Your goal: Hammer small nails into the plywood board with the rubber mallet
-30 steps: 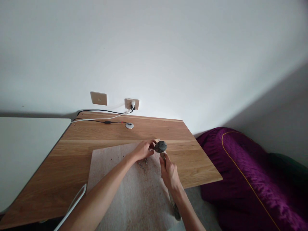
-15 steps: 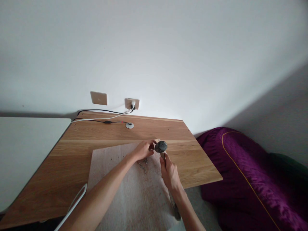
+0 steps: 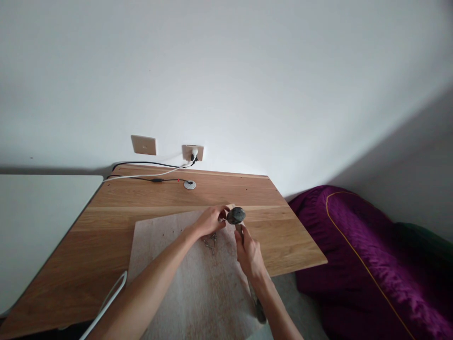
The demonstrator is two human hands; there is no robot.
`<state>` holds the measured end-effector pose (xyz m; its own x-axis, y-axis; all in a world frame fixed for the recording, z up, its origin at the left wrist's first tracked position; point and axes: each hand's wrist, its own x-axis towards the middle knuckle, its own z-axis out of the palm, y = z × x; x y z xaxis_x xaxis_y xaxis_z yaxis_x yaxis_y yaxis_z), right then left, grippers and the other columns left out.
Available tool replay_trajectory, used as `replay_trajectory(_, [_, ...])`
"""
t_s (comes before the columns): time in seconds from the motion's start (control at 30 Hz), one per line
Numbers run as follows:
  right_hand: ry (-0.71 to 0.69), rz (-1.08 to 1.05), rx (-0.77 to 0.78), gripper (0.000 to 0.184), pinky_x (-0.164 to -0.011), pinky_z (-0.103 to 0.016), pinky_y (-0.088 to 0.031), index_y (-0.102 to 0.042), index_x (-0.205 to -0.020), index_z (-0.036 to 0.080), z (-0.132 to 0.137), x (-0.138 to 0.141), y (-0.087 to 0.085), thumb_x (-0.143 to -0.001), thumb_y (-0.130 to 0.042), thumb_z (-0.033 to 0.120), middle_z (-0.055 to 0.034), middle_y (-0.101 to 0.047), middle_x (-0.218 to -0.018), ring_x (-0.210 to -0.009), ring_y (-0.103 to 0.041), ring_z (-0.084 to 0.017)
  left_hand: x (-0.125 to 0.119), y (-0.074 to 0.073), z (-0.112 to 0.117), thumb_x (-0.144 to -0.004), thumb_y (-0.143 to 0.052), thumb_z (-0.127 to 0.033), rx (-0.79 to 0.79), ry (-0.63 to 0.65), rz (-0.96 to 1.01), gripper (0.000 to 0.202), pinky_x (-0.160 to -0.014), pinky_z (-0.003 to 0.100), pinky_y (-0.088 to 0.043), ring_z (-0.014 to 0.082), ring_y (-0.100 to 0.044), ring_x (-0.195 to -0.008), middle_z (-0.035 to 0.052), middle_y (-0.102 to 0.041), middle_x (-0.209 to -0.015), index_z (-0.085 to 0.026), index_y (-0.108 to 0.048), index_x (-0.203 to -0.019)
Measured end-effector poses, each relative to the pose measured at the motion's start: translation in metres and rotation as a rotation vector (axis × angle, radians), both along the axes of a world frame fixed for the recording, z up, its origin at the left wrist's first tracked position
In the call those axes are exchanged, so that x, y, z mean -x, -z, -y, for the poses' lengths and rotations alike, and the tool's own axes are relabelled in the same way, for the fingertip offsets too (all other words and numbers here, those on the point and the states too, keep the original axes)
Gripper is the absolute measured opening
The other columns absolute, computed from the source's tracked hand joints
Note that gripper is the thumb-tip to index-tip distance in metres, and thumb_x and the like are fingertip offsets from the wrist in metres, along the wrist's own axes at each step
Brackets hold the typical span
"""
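My right hand (image 3: 250, 255) is wrapped round the handle of a hammer (image 3: 236, 216). The dark metal hammer head sits right beside the fingertips of my left hand (image 3: 212, 221), and its handle runs back under my right forearm. My left hand is closed in a pinch over the far right corner of a pale wooden board (image 3: 187, 293); what lies between its fingers is too small to make out. Just below that hand, a small heap of thin metal nails or screws (image 3: 210, 243) lies on the board. Several small dark marks dot the board's left part.
The board rests on a wooden tabletop (image 3: 276, 236) against the wall. Cables run to a wall socket (image 3: 193, 152) and through a round grommet (image 3: 190, 185). A white panel (image 3: 46, 226) stands at left, a white bar (image 3: 106, 304) at lower left, purple bedding (image 3: 354, 264) at right.
Hardly anything differs. The whole view has shifted very slightly; both hands and the hammer keep the same position over the board's corner.
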<state>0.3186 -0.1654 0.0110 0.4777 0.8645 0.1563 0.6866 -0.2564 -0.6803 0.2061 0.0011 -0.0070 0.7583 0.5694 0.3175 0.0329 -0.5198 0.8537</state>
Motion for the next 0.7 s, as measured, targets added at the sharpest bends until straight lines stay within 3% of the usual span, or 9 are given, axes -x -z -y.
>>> replay_trajectory(0.7, [-0.016, 0.011, 0.015, 0.05, -0.052, -0.028, -0.047, -0.066, -0.126, 0.014, 0.001, 0.0008, -0.0013, -0.105, -0.034, 0.046, -0.0056, -0.071, -0.065, -0.053, -0.068, -0.023, -0.0001, 0.0002, -0.0002, -0.067, -0.056, 0.002, 0.019, 0.001, 0.034, 0.046, -0.071, 0.021, -0.046, 0.0136, -0.064, -0.076, -0.001, -0.072, -0.085, -0.018, -0.073, -0.105])
